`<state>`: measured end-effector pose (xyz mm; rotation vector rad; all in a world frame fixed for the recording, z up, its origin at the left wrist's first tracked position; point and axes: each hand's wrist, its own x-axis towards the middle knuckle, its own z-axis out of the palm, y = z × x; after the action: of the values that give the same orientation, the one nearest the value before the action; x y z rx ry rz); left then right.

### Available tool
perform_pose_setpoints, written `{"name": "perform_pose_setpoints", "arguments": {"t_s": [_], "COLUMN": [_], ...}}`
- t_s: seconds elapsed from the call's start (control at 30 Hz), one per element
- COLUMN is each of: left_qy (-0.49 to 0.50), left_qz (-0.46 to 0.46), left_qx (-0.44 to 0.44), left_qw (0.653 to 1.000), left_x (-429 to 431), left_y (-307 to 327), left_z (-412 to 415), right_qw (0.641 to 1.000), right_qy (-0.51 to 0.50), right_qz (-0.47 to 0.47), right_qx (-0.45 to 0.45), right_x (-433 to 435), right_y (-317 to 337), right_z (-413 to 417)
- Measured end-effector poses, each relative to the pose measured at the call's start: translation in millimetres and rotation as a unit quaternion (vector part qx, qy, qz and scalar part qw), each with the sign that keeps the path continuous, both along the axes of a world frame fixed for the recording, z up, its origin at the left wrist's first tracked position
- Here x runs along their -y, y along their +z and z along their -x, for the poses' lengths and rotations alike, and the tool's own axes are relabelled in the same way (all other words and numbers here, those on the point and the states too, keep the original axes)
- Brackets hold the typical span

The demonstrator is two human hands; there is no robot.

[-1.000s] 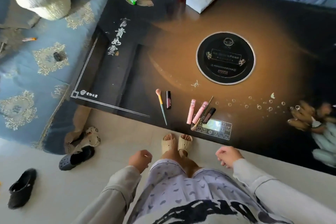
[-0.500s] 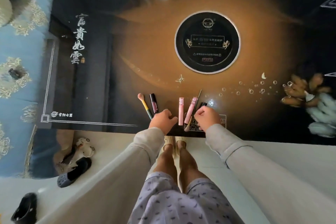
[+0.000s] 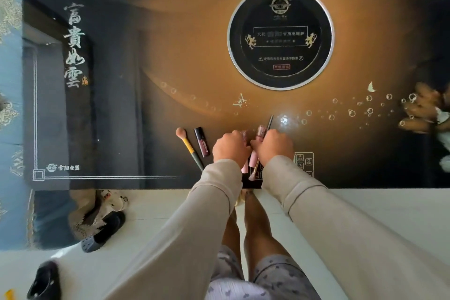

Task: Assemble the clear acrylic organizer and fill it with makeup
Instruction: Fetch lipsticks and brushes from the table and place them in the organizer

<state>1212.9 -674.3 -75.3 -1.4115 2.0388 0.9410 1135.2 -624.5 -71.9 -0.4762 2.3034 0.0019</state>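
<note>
Several makeup items lie in a row near the front edge of the black glass table (image 3: 146,109). My left hand (image 3: 230,149) lies knuckles-up with its fingers curled over a pink tube (image 3: 244,168); the tube's ends poke out above and below the hand. Beside it, my right hand (image 3: 274,145) is curled over a second pink tube (image 3: 261,130) and a thin dark-handled brush (image 3: 270,120). Left of my hands, untouched, lie a pink-headed brush with a yellow and green handle (image 3: 188,147) and a dark lip gloss (image 3: 201,142). No acrylic organizer is in view.
A round black cooker plate (image 3: 280,36) is set into the table's middle, and a printed control panel (image 3: 304,162) lies by my right wrist. On the white floor are dark slippers (image 3: 104,236) and a black shoe (image 3: 43,280). A blue patterned cover (image 3: 9,109) runs along the left.
Both hands rose from my lap to the table and have come down onto the pink tubes. The view has moved closer and tilted down over the table.
</note>
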Motion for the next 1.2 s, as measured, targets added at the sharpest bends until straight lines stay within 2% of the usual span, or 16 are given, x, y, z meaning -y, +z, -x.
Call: {"name": "perform_pose_setpoints", "arguments": {"t_s": [0.17, 0.37, 0.53, 0.77, 0.93, 1.07, 1.2], "left_qy": [-0.016, 0.043, 0.037, 0.060, 0.076, 0.100, 0.060], "left_qz": [-0.004, -0.057, -0.132, -0.157, -0.124, -0.107, -0.082], "left_qx": [-0.002, -0.011, -0.001, 0.024, 0.060, 0.068, 0.078], "left_qw": [1.000, 0.997, 0.991, 0.985, 0.988, 0.987, 0.992], "left_x": [1, -2, -17, -55, -72, -68, -57], "left_y": [-3, 14, 44, 74, 71, 69, 70], "left_z": [0, -17, -60, -142, -189, -205, -195], "right_qw": [0.999, 0.999, 0.996, 0.990, 0.984, 0.983, 0.980], "right_qy": [-0.026, -0.005, 0.020, -0.045, -0.103, -0.135, -0.162], "right_qz": [-0.005, 0.021, -0.009, 0.013, 0.038, 0.023, 0.000], "right_qx": [0.018, 0.039, 0.086, 0.134, 0.143, 0.122, 0.119], "right_x": [6, -8, -60, -143, -186, -215, -241], "right_y": [3, 25, 53, 79, 80, 75, 69], "right_z": [1, 5, 3, -12, -27, -41, -50]}}
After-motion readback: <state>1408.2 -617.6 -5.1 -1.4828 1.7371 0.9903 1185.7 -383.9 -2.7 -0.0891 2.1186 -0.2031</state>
